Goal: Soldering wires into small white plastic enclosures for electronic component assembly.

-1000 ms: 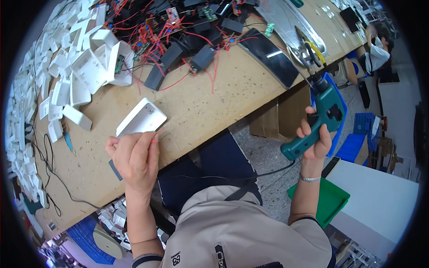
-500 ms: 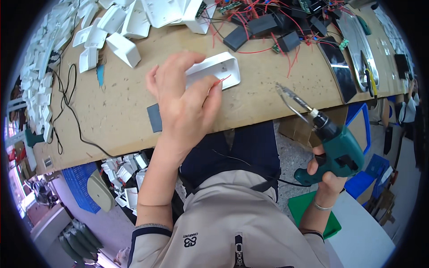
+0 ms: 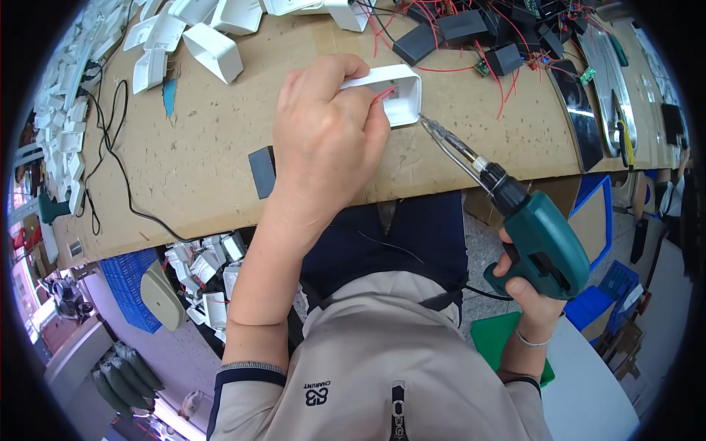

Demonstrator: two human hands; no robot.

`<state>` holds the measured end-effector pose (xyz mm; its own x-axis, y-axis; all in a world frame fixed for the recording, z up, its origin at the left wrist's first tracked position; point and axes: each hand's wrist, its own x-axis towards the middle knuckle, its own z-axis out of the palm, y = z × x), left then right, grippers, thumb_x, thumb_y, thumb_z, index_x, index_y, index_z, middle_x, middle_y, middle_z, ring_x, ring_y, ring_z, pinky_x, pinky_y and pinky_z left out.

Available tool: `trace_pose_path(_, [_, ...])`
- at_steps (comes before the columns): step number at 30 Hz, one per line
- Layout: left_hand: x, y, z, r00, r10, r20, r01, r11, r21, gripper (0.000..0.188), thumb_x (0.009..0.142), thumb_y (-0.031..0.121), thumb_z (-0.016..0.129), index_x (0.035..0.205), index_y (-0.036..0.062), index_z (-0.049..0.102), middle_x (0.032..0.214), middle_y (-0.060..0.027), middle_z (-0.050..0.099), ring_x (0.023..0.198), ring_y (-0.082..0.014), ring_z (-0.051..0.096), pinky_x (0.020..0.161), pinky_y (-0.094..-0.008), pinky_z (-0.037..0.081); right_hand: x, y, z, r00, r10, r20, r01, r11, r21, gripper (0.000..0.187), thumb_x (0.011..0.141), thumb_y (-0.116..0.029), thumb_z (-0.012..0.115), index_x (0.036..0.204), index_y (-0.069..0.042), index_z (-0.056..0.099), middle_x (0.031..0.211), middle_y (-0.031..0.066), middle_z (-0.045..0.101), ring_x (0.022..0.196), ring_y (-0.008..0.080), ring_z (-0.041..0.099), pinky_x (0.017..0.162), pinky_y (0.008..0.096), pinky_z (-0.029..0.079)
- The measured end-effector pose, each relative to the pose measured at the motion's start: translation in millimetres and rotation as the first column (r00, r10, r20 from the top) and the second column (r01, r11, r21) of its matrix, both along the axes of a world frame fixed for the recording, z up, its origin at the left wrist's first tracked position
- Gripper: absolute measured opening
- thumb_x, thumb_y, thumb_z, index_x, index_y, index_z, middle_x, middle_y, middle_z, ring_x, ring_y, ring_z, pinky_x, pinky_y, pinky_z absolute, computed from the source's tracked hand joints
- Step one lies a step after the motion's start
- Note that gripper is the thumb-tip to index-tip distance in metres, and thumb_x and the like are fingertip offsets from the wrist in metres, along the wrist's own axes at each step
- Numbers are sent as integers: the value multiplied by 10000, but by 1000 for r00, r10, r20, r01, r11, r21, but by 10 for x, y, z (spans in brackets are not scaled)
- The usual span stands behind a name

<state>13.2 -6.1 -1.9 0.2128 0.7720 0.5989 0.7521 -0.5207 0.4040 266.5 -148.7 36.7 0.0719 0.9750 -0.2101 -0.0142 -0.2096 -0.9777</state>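
My left hand [image 3: 323,140] is closed over a white plastic housing [image 3: 406,110] on the bench, thumb and finger pinching a thin red wire [image 3: 383,94] inside it. Other fingers rest at the housing's far rim. In my right hand [image 3: 538,303] is a green pistol-shaped soldering gun [image 3: 548,239], my fingers wrapped round its grip. Its metal tip, with a thin feed tube alongside, points up and left and lies close to the housing's right end. Whether the tip touches the housing I cannot tell. My left fingers partly hide the inside of the housing.
Several white housings [image 3: 213,53] lie at the back left. Black boxes [image 3: 463,26] with tangled red wires sit at the back. A small dark block [image 3: 262,173] lies by my left wrist. Pliers [image 3: 625,136] and a metal tray [image 3: 597,81] are at the right. Black cable [image 3: 126,184] runs along the left.
The soldering gun has moved left and up, its tip now beside the housing. In the picture, my left hand and the housing sit farther right; the wire remains pinched.
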Motion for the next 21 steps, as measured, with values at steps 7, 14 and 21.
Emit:
trace_pose_path(7, [32,31,-86,998,-9,60,6,999,45,65,642,9,678,686,-19,640,925,-115,614,816,-276,593,737,-379,475,-37,84,15,996,94,-3,-93,993,76,522,717,-93,797,1152,67,557,848,119,648,739,172,616,647,282,505])
trace_pose_path(14, [15,55,-111,997,-15,81,10,999,54,72,639,7,679,697,-18,644,920,-111,612,815,-267,596,734,-374,473,-64,80,10,997,70,38,-72,995,63,561,694,-90,803,1157,89,541,831,115,633,736,166,611,651,277,502])
trace_pose_path(21, [-7,62,-73,1000,-27,15,26,997,71,80,704,-10,703,761,-46,660,953,-115,624,756,-228,626,653,-304,514,-61,66,8,996,74,45,-77,995,65,683,709,-140,820,1257,103,493,999,181,633,760,178,637,659,279,525])
